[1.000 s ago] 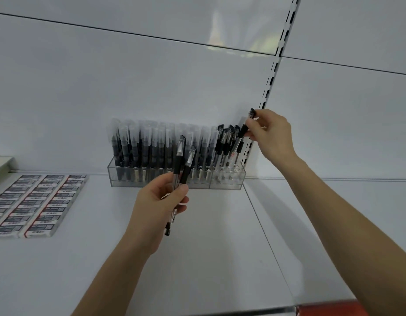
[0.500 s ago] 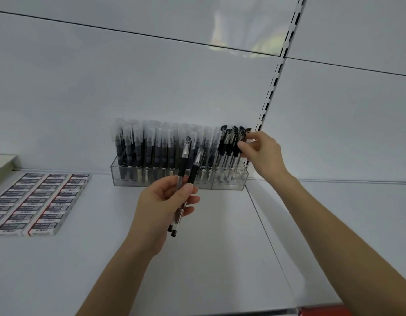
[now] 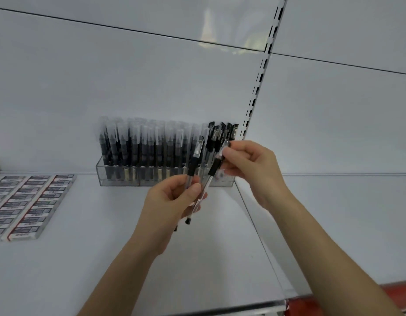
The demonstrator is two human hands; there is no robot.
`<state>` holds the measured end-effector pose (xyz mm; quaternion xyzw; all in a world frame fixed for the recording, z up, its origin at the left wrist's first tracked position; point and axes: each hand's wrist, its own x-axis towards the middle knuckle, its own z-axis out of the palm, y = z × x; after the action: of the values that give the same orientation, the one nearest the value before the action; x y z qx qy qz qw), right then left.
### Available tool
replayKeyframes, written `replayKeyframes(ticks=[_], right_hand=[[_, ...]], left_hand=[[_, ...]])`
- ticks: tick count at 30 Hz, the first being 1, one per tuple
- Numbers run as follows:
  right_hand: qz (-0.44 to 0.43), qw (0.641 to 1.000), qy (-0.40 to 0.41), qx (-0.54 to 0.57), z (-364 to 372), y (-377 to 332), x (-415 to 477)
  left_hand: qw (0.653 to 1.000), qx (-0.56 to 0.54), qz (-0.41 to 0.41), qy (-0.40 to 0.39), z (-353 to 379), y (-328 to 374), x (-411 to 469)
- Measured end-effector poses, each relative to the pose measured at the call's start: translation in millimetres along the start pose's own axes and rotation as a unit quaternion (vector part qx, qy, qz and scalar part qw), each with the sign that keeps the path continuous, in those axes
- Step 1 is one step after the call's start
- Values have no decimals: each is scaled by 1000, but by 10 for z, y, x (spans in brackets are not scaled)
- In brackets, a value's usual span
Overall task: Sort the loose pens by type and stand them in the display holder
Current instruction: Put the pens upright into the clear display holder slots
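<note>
- The right hand (image 3: 249, 165) has come back from the display holder (image 3: 119, 179) and now pinches the top of 1 pen (image 3: 213, 171).
- The left hand (image 3: 170, 201) grips both loose pens (image 3: 194, 163) (black caps) just before the holder.
- That pen probably goes in next.

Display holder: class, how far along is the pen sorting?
Done: clear-capped pens fill most of the display holder; black-capped pens stand at its right end. In hand: the left hand grips two loose pens; the right hand pinches the rightmost pen near its top. Left: standing both in the holder.
</note>
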<state>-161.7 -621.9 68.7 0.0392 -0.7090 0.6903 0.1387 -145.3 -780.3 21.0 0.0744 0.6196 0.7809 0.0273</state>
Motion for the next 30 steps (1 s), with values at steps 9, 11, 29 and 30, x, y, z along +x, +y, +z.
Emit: replayKeyframes(ticks=[9, 11, 29, 30], right_hand=[[-101, 968, 215, -82, -466, -32, 569], [-112, 966, 202, -118, -435, 8, 635], [-85, 968, 147, -185, -255, 266, 446], [-80, 977, 135, -145, -216, 229, 336]], left_hand=[[995, 77, 0, 64, -164, -29, 6], [995, 71, -11, 64, -165, -28, 3], [993, 100, -2, 54, -172, -14, -25], [993, 105, 0, 51, -154, -8, -24]])
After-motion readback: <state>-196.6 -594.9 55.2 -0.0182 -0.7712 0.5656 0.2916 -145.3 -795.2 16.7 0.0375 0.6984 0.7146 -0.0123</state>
